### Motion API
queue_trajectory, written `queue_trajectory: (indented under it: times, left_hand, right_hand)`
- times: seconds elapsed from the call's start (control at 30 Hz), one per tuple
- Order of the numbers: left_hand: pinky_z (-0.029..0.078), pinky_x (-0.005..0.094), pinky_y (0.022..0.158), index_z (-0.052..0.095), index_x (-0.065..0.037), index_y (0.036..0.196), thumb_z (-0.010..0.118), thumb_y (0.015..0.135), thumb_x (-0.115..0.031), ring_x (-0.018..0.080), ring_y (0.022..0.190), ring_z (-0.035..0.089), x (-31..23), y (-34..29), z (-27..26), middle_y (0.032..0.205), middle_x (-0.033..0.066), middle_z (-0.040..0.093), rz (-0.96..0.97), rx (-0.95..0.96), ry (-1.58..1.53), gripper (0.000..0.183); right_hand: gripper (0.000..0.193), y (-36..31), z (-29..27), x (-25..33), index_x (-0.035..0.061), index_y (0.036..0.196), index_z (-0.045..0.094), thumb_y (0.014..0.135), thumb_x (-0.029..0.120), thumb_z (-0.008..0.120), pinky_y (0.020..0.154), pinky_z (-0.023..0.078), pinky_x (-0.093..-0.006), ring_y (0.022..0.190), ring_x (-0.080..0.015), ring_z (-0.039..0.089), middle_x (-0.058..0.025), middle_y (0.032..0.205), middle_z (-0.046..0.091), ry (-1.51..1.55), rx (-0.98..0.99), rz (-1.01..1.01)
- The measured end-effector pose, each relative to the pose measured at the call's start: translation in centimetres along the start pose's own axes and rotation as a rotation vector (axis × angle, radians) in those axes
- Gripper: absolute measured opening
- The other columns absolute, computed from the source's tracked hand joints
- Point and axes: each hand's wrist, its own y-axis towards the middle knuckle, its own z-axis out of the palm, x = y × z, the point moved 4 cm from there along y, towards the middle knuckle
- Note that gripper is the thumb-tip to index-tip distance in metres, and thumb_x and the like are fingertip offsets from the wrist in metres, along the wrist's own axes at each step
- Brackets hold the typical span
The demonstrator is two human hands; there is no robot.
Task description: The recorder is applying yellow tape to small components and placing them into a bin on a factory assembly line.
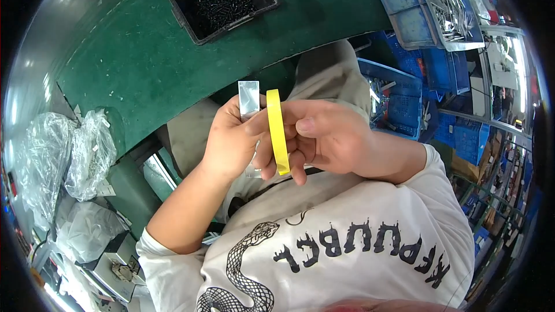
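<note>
My left hand [226, 141] is closed around a shiny silver metal bar [249, 97], held upright in front of my body. The bar's upper end sticks out above the fingers and part of its lower end shows below them. A roll of yellow tape [277, 133] stands almost edge-on just right of the bar. My right hand [330, 134] grips the roll, its fingers curled behind and around it. Fingers of both hands meet close to the roll, and they hide the middle of the bar. Whether a strip of tape touches the bar, I cannot tell.
A black bin [191, 17] of small black parts stands on the green table [133, 75]. Clear plastic bags [91, 153] lie at the left. At the right are a blue bin [407, 20] of metal rods and a blue crate [399, 110] holding loose pieces.
</note>
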Motion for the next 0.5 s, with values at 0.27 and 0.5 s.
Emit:
queue_trajectory:
  times: [0.27,0.5]
  left_hand:
    - [0.041,0.0223,0.04,0.06,-0.001,0.086,0.06,0.085,-0.002,0.009,0.042,0.049,-0.1,0.0,0.5,0.061,0.0023,0.058,-0.096,-0.021,0.001,0.001]
    - [0.037,0.0213,0.037,0.06,0.0,0.082,0.057,0.086,-0.003,0.0096,0.038,0.046,0.3,0.2,0.4,0.058,0.0028,0.057,-0.126,-0.071,-0.063,0.005]
  right_hand:
    - [0.06,0.2,-1.1,-0.4,-0.0077,0.139,0.037,0.093,0.029,0.046,0.066,0.058,-0.028,0.103,-0.0309,0.066,-0.0262,0.116,0.06,0.103,-0.014,-0.038]
    - [0.058,0.4,-0.8,0.0,-0.0039,0.138,0.039,0.086,0.021,0.05,0.068,0.058,-0.0324,0.102,-0.0297,0.065,-0.0235,0.115,0.061,-0.069,-0.095,-0.042]
